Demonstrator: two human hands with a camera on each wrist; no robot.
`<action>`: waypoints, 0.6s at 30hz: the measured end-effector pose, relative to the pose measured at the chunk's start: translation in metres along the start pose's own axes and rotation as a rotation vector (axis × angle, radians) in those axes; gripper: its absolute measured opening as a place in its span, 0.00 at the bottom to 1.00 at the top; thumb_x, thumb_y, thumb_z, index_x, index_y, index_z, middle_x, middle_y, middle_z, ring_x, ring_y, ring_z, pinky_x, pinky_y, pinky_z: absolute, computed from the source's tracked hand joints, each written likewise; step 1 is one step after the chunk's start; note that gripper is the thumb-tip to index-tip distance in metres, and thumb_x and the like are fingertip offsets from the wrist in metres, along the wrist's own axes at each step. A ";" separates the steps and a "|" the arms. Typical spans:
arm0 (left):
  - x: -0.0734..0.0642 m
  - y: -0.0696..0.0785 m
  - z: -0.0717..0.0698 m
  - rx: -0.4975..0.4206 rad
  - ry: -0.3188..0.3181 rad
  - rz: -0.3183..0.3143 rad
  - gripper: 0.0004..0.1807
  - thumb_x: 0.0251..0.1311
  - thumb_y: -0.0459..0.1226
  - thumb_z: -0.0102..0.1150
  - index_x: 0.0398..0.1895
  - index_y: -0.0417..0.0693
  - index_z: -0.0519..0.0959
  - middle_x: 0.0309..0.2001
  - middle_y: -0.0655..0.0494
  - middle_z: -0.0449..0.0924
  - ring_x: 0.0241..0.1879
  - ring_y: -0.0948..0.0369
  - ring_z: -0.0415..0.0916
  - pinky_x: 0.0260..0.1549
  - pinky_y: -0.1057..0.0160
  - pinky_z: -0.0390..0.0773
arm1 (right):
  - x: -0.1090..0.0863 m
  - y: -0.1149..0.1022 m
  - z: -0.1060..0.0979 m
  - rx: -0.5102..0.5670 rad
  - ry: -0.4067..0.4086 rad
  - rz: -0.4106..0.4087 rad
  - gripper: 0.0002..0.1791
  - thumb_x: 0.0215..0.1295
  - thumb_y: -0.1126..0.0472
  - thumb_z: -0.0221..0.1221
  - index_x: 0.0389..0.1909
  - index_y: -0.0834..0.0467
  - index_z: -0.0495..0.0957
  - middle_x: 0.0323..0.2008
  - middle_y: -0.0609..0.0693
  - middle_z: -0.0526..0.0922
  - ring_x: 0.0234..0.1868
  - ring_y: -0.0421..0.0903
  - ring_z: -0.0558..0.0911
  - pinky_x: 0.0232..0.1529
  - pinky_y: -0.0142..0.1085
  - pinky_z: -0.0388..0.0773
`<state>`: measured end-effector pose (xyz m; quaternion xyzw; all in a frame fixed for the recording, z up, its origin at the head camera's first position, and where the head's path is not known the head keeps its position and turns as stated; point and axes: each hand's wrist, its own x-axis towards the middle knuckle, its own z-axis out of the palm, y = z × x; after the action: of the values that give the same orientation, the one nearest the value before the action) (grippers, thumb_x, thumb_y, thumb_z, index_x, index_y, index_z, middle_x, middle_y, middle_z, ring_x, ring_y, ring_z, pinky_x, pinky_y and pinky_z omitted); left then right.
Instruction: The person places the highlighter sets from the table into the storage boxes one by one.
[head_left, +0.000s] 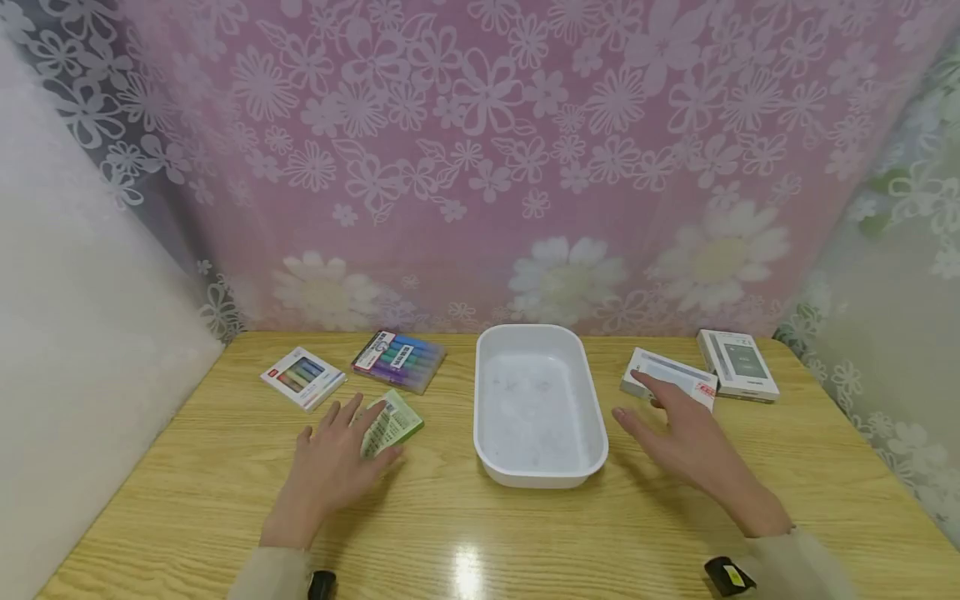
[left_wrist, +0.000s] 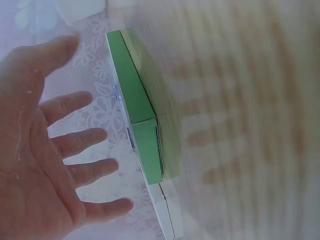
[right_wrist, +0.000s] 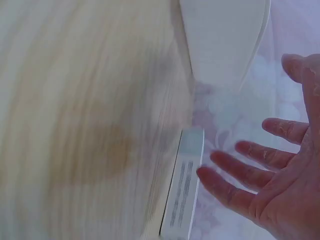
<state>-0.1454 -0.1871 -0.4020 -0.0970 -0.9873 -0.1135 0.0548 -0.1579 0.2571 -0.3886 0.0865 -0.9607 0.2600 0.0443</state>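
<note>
My left hand (head_left: 337,462) hovers over the near side of a flat green box (head_left: 396,423), fingers spread and apart from it. In the left wrist view the green box (left_wrist: 135,100) lies on the table beyond the fingertips. On the other side, my right hand (head_left: 686,433) is held above the table with its fingers extended, partly covering a flat white box (head_left: 660,367). The right wrist view shows that white box (right_wrist: 182,190) below the fingers, with nothing held. Between the hands stands a white plastic tub (head_left: 540,479), with nothing in it.
Behind the green box lie a white box with a window of coloured sticks (head_left: 303,377) and a clear pack of coloured markers (head_left: 400,360). Another white box (head_left: 740,364) with a grey panel sits at the back right. A flowered curtain (head_left: 480,167) closes off the wooden table's back.
</note>
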 end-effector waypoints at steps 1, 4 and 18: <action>0.001 -0.001 0.000 -0.004 -0.004 0.008 0.37 0.67 0.59 0.59 0.75 0.53 0.69 0.74 0.37 0.66 0.71 0.30 0.64 0.55 0.20 0.67 | 0.003 -0.002 0.002 0.028 0.002 -0.010 0.40 0.74 0.37 0.54 0.78 0.56 0.61 0.71 0.67 0.69 0.61 0.69 0.79 0.52 0.64 0.79; 0.005 -0.003 -0.002 -0.026 -0.025 0.017 0.35 0.67 0.55 0.61 0.74 0.52 0.70 0.73 0.36 0.68 0.70 0.32 0.66 0.53 0.22 0.70 | 0.011 -0.008 0.006 0.089 -0.001 -0.021 0.36 0.74 0.40 0.55 0.75 0.57 0.65 0.66 0.67 0.76 0.53 0.62 0.86 0.45 0.55 0.84; 0.030 -0.011 0.005 -0.087 -0.188 0.000 0.36 0.63 0.51 0.64 0.74 0.55 0.69 0.71 0.37 0.68 0.65 0.33 0.70 0.48 0.23 0.74 | 0.045 -0.020 0.017 0.390 -0.124 0.121 0.32 0.75 0.48 0.57 0.72 0.61 0.68 0.58 0.67 0.81 0.41 0.49 0.89 0.34 0.41 0.88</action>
<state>-0.1777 -0.1912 -0.4057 -0.1093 -0.9823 -0.1465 -0.0422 -0.1994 0.2252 -0.3877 0.0514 -0.8965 0.4375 -0.0481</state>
